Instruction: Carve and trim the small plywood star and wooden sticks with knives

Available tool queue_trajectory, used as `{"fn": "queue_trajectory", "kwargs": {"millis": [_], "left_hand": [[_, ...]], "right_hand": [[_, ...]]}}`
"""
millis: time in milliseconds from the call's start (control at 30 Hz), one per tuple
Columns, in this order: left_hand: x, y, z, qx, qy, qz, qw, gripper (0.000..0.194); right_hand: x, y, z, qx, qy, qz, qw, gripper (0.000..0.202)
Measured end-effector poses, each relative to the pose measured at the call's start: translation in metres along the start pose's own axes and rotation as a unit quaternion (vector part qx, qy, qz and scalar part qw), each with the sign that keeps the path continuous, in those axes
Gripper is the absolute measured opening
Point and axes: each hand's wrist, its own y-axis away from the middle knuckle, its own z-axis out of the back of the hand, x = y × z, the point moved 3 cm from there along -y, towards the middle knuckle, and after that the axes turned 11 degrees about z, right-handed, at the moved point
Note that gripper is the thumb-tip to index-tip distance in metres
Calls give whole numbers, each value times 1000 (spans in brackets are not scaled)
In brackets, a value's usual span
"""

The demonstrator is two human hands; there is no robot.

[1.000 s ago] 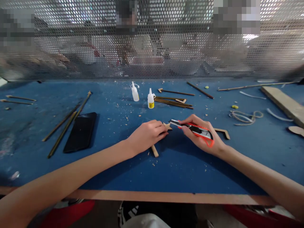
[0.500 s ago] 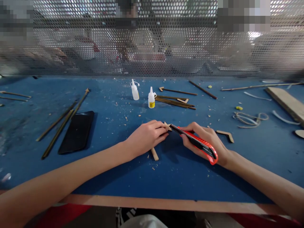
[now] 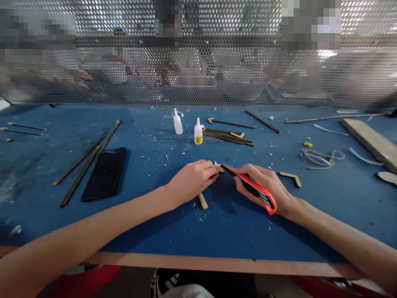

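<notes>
Near the middle of the blue table, my left hand (image 3: 198, 178) is closed on a small pale wooden piece (image 3: 218, 167) with pointed corners. Its fingers hide most of that piece. Under the same hand a flat wooden strip (image 3: 203, 201) pokes out toward me. My right hand (image 3: 263, 182) grips a red and black utility knife (image 3: 254, 186), its blade end pointing left. The tip is at the pointed wooden piece; whether it touches, I cannot tell. Just right of my right hand lies an angled wooden piece (image 3: 291, 178).
Two small glue bottles (image 3: 198, 132) stand beyond my hands, beside several thin brown sticks (image 3: 229, 135). A black phone (image 3: 104, 174) and longer sticks (image 3: 80, 176) lie left. String (image 3: 322, 157) and a wooden board (image 3: 372, 138) are right. A perforated metal screen (image 3: 198, 70) edges the back.
The view has shifted slightly. My left hand keeps its hold on the wooden piece, and the utility knife stays at it with almost the same tilt.
</notes>
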Motion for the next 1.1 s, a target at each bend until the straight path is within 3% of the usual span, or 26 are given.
{"fn": "queue_trajectory", "kwargs": {"millis": [433, 633, 800, 900, 1100], "left_hand": [[1, -4, 2, 34, 33, 10, 999, 15], [0, -6, 2, 31, 28, 8, 999, 14], [-3, -4, 3, 28, 11, 8, 1000, 14], [-3, -2, 2, 21, 17, 22, 999, 15], [7, -2, 1, -39, 140, 76, 987, 10]], "right_hand": [[6, -9, -4, 60, 24, 66, 996, 9], [6, -8, -3, 76, 6, 52, 996, 11], [1, -7, 0, 30, -34, -33, 998, 9], [-5, -6, 3, -8, -50, -104, 993, 19], [-13, -4, 8, -67, -155, -181, 969, 27]]}}
